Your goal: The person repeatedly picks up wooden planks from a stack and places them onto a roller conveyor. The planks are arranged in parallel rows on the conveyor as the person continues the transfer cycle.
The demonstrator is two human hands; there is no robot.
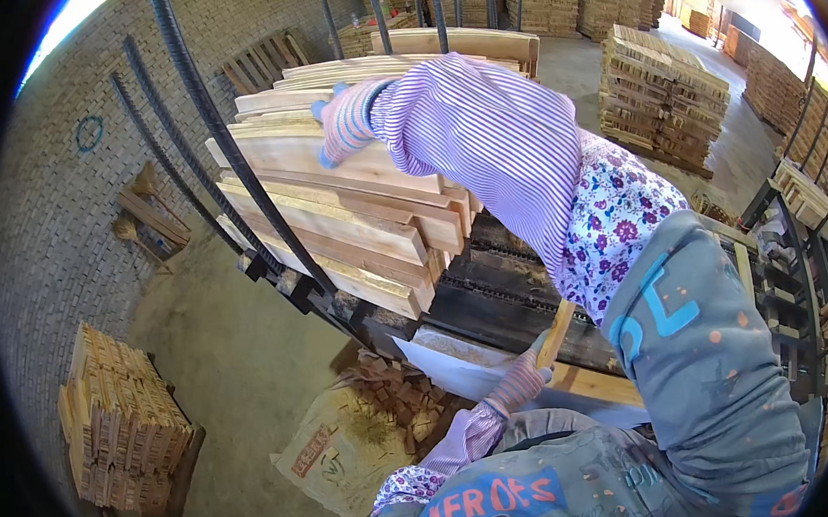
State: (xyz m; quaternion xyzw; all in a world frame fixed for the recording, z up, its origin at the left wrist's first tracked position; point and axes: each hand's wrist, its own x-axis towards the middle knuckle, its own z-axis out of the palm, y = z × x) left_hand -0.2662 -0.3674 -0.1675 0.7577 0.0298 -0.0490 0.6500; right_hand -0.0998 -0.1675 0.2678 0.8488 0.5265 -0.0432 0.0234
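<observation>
My right hand [351, 124], in a striped knit glove, reaches across to the stack of boards [334, 206]. Its fingers curl over the upper edge of a wide wooden board [369, 163], the thumb lying against the near face. Lower down, close to my body, my left hand [521, 383], also gloved, is closed around a narrow wooden strip [556, 333]. That strip stands tilted, its upper end close to my right sleeve. Pale and reddish boards lean on edge in the stack, with uneven ends.
Upright ribbed steel bars [234, 156] flank the stack on a dark metal frame [493, 291] with chains. Wood offcuts [395, 394] lie by a sack [336, 451] on the floor. Bundled wood stands at the left [123, 423] and far right [662, 97]. A brick wall [54, 188] runs along the left.
</observation>
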